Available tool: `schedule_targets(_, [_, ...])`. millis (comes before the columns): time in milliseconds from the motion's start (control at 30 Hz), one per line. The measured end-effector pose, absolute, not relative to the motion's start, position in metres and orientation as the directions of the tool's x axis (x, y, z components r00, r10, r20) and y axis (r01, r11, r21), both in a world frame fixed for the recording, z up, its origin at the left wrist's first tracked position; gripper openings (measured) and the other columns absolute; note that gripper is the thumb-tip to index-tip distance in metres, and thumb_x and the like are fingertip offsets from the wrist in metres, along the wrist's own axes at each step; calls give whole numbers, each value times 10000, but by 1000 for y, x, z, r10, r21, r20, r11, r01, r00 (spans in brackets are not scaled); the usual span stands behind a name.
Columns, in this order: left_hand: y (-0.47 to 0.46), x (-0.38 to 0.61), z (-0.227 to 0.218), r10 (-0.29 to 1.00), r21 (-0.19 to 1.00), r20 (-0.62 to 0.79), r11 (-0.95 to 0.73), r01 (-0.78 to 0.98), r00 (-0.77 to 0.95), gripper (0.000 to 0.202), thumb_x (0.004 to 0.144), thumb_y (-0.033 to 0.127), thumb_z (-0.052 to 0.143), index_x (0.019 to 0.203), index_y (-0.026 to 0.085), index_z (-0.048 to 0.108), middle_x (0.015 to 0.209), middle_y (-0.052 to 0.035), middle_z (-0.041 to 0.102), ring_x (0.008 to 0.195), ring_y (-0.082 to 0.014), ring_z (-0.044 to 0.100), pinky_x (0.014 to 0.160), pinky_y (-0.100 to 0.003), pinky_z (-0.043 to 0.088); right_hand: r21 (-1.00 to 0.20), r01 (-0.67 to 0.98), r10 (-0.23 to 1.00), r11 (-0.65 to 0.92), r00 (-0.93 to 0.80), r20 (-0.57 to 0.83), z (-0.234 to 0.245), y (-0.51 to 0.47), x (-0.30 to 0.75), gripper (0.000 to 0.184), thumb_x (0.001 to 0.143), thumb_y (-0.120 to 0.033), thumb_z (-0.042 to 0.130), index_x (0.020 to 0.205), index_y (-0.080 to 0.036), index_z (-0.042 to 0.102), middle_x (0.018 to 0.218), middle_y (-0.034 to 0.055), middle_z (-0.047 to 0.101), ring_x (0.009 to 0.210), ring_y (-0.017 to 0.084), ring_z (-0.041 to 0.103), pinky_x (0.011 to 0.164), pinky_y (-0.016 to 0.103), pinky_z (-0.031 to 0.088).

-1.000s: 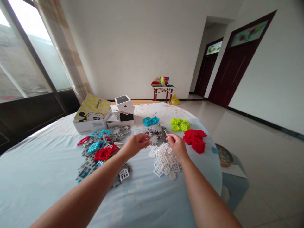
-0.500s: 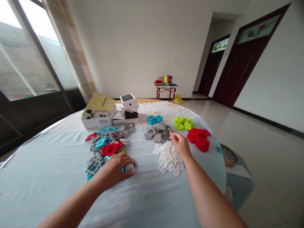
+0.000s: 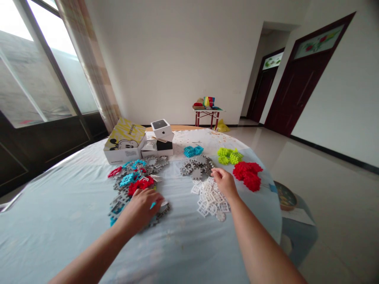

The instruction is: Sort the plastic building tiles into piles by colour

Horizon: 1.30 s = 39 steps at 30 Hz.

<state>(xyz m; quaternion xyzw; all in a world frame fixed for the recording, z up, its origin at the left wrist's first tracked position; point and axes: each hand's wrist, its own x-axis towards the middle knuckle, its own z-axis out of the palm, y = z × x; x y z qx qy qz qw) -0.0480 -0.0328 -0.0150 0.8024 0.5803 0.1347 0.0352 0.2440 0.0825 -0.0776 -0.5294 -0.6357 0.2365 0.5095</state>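
Observation:
My left hand (image 3: 144, 206) is over the front of a mixed pile of interlocking plastic pieces (image 3: 118, 199) in grey, blue and red. Its thumb and fingers are closed on a white lattice window piece (image 3: 164, 203), mostly hidden by the fingers. My right hand (image 3: 223, 180) hovers by the upper right edge of a heap of white window pieces (image 3: 209, 197), its fingertips pinched together near a pile of grey pieces (image 3: 197, 173). Whatever that pinch holds is too small to make out. A red piece (image 3: 141, 184) lies just beyond my left knuckles.
Farther back are piles of blue pieces (image 3: 193, 151), lime-green pieces (image 3: 229, 156) and red pieces (image 3: 248, 175). A yellow-lidded box (image 3: 126, 138) and a white phone box (image 3: 161, 128) stand at the back left. Beside the table's right edge, a bowl (image 3: 286, 196) rests on a stool.
My left hand's thumb and fingers have closed over the white window piece, which showed plainly beside the thumb before. My right hand stays nearly still. The view has tilted slightly upward.

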Motion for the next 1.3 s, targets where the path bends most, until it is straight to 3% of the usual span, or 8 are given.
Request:
schedule_targets(100, [-30,-44,-6,950,346,221,-287,893,220,326,836,388,363,830,201,629,842,-40,632,794,-169,541,730,-284,380,-842,427,914,331,77,398,-78,83,244,314,791,-356,450,940,-155,641,811,79,702,738,192,652,695,304,508])
schedule_targets(300, [-11,-10,-9,976,593,156,-214,776,150,340,783,434,431,781,174,651,638,-6,596,588,-127,495,546,-239,350,-844,423,911,331,92,403,-77,83,244,315,789,-362,455,938,-160,645,803,74,703,725,193,651,686,304,510])
schedule_targets(400, [2,20,-11,978,742,152,-209,637,144,362,781,447,435,820,158,648,678,-17,627,605,-126,523,561,-238,384,-842,423,908,335,93,408,-78,84,245,326,788,-364,451,945,-153,645,803,78,703,718,197,650,682,310,510])
schedule_targets(500, [6,46,-9,976,829,168,-216,516,139,368,777,418,469,977,150,624,811,-50,670,717,-143,580,655,-255,443,-843,420,905,336,106,413,-80,86,248,335,783,-369,453,949,-150,644,805,84,703,709,202,649,675,315,511])
schedule_targets(700, [-10,36,-8,940,653,242,-342,676,242,324,790,408,473,981,208,640,951,-59,652,828,-157,587,774,-289,452,-839,423,901,342,107,421,-81,88,250,337,780,-378,459,942,-149,645,797,86,703,697,203,646,681,319,510])
schedule_targets(900, [-22,-27,-14,954,435,138,-301,849,268,390,765,468,486,1040,227,622,1052,-72,615,958,-200,557,866,-321,416,-836,426,902,347,92,421,-80,87,248,328,786,-374,456,941,-154,643,805,83,704,700,200,648,687,315,507])
schedule_targets(1100, [-26,-55,-21,968,152,-7,-246,957,250,666,621,555,603,1192,221,533,1196,-131,549,1134,-303,453,978,-467,290,-831,436,906,345,77,417,-80,87,248,320,782,-370,460,940,-161,645,802,77,705,711,201,651,680,313,510])
schedule_targets(1300, [-26,-41,-19,962,106,-82,-251,962,260,638,595,458,645,1177,216,541,1138,-125,580,1094,-305,480,979,-471,267,-834,429,906,348,75,416,-82,87,247,319,791,-372,448,938,-166,642,809,79,703,729,206,653,679,318,511])
